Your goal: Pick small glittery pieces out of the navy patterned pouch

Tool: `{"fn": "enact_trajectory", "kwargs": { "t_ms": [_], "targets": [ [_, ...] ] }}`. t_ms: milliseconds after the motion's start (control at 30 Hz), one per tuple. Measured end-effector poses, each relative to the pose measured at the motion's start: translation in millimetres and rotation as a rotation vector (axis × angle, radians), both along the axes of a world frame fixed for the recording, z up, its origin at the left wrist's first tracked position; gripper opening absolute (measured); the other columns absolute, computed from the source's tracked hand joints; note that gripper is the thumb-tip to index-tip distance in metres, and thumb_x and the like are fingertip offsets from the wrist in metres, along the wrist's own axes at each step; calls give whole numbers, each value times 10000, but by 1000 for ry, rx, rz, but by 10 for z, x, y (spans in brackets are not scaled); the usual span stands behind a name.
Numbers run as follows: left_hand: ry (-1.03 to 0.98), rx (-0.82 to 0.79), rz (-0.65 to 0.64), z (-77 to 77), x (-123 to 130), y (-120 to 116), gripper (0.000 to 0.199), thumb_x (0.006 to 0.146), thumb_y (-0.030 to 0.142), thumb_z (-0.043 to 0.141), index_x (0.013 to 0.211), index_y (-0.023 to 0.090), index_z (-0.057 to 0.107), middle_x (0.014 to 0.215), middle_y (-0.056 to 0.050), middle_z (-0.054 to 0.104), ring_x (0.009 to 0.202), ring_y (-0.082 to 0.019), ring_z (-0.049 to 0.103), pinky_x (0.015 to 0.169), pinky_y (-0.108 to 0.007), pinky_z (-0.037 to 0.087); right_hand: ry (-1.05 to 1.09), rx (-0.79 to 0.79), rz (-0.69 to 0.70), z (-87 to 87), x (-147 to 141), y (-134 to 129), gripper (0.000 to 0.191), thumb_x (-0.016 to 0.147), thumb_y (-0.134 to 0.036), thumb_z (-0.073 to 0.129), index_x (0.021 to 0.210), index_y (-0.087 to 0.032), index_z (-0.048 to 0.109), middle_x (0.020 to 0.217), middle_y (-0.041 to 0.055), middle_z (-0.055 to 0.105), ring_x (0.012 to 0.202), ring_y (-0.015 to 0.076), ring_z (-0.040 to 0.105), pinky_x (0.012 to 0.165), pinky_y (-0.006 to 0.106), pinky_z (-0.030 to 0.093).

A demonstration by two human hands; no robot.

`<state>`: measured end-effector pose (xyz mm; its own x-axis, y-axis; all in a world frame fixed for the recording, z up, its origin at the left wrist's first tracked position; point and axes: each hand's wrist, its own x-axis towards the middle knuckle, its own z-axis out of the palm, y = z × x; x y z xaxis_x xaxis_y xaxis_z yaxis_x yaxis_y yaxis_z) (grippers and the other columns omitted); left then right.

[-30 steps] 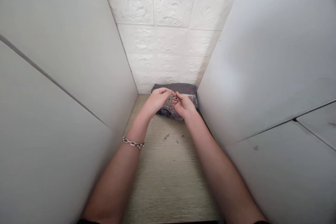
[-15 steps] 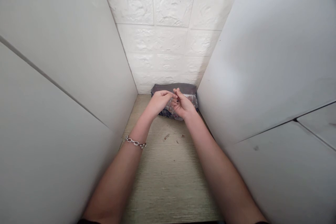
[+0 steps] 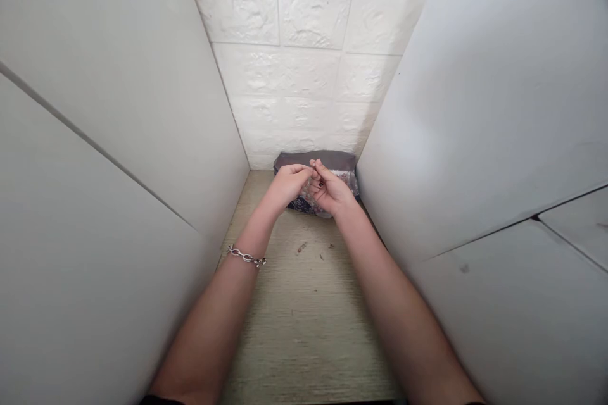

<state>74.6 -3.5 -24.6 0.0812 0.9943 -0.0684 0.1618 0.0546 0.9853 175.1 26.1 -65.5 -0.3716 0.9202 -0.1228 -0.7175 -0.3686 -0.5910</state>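
Observation:
My left hand [image 3: 287,186] and my right hand [image 3: 331,190] meet fingertip to fingertip in the middle of the head view. Both are pinched closed, and whatever lies between the fingers is too small to make out. Behind and below them a patterned plastic bag [image 3: 349,185] with a grey upper edge rests against the wall, its middle covered by my hands. Small reddish-brown scraps [image 3: 302,247] lie on the wooden surface nearer to me. A silver chain bracelet [image 3: 246,257] circles my left wrist.
White panels stand close on both sides, a left panel [image 3: 118,76] and a right panel [image 3: 494,95]. At the back rises a white brick-pattern wall [image 3: 299,69]. The narrow wooden surface [image 3: 308,329] runs between the panels.
My right fingertips have shifted very slightly left, towards my left hand. The bag and scraps stay in place.

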Motion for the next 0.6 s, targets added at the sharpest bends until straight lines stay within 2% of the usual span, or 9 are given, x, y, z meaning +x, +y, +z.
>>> {"fn": "enact_trajectory", "kwargs": {
  "t_ms": [600],
  "targets": [
    [-31, -27, -32, 4, -43, 5, 169, 709, 269, 479, 601, 140, 473, 453, 57, 325, 355, -23, 237, 372, -183, 156, -138, 81, -34, 30, 6, -33, 126, 662, -250, 596, 734, -148, 578, 481, -82, 455, 370, -6, 296, 350, 141, 213]
  ]
}}
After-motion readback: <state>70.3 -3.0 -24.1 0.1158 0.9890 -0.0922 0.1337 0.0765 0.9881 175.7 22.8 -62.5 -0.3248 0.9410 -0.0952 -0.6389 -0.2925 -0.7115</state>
